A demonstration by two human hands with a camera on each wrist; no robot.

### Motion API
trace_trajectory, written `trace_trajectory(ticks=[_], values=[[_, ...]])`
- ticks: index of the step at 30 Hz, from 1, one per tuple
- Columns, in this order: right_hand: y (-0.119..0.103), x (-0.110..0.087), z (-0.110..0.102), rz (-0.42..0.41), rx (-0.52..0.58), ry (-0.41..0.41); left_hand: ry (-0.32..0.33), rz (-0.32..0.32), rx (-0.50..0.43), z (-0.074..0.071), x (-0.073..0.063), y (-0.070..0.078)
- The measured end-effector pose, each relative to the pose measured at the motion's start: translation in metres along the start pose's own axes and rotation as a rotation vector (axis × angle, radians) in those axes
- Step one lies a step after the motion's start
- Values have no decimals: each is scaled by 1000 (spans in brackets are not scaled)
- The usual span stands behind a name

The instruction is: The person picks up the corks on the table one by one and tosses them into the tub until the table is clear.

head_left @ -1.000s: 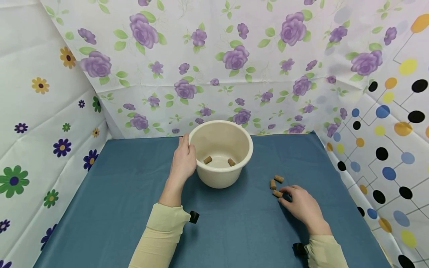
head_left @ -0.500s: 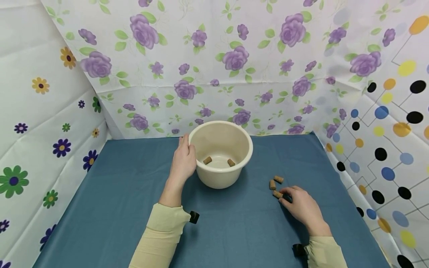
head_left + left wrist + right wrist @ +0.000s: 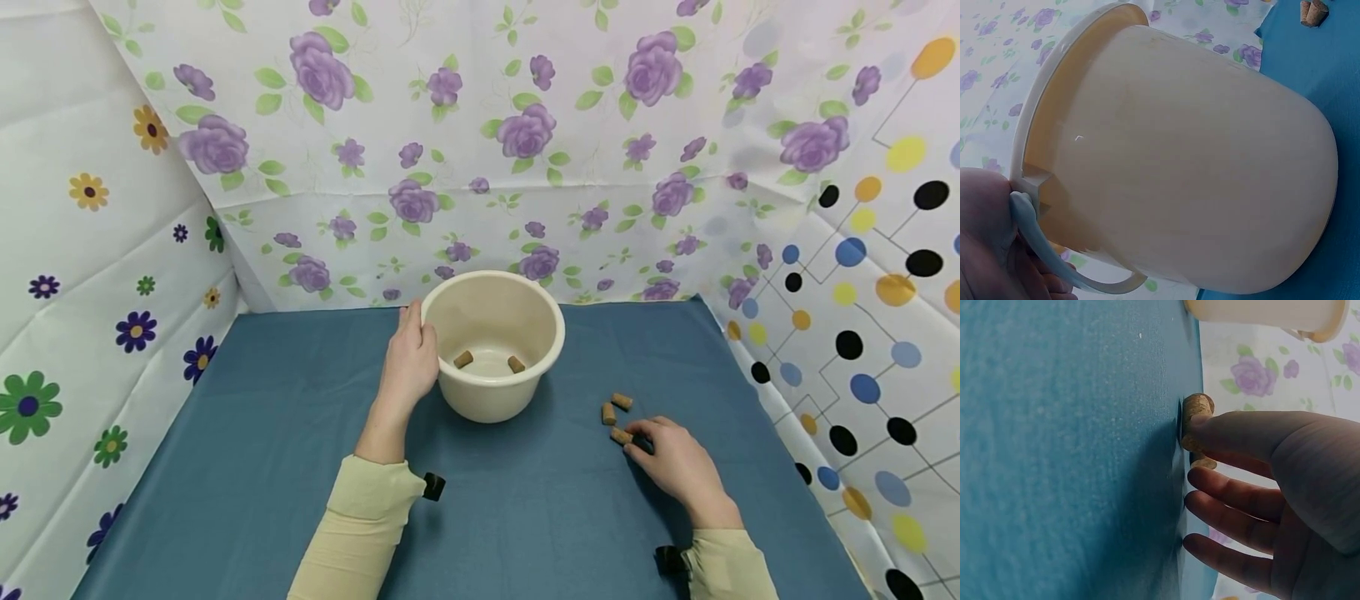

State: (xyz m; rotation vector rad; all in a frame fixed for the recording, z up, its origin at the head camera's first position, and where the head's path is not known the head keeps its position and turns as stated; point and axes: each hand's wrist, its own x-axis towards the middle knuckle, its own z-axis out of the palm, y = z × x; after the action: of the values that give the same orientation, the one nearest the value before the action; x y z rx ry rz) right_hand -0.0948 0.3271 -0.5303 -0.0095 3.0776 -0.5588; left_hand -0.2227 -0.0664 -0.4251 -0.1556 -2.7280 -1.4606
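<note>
A cream plastic bucket [image 3: 491, 402] stands on the blue cloth, two corks lying on its bottom, one on the left [image 3: 463, 359] and one on the right [image 3: 516, 364]. My left hand [image 3: 410, 358] grips its left rim; the left wrist view shows the thumb side against the rim beside the curved handle [image 3: 1063, 269], with some fingers hidden. To the right of the bucket, my right hand [image 3: 675, 462] pinches a cork [image 3: 620, 436] at the cloth between thumb and forefinger, the other fingers spread. Two more corks, an upright-lying one [image 3: 608, 413] and a slanted one [image 3: 622, 401], lie just behind it.
Blue cloth [image 3: 247, 467] covers the work surface. A floral sheet [image 3: 480, 125] hangs right behind the bucket. A flowered sheet [image 3: 67, 333] bounds the left side and a dotted sheet [image 3: 877, 350] the right.
</note>
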Motion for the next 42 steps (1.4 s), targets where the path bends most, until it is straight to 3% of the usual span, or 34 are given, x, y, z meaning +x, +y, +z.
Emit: trace_trajectory(ticks=[22, 42], values=[[3, 2, -7, -16, 54, -9, 6, 9, 3, 0, 0, -1], [-3, 0, -17, -52, 145, 48, 3, 0, -19, 0, -3, 1]])
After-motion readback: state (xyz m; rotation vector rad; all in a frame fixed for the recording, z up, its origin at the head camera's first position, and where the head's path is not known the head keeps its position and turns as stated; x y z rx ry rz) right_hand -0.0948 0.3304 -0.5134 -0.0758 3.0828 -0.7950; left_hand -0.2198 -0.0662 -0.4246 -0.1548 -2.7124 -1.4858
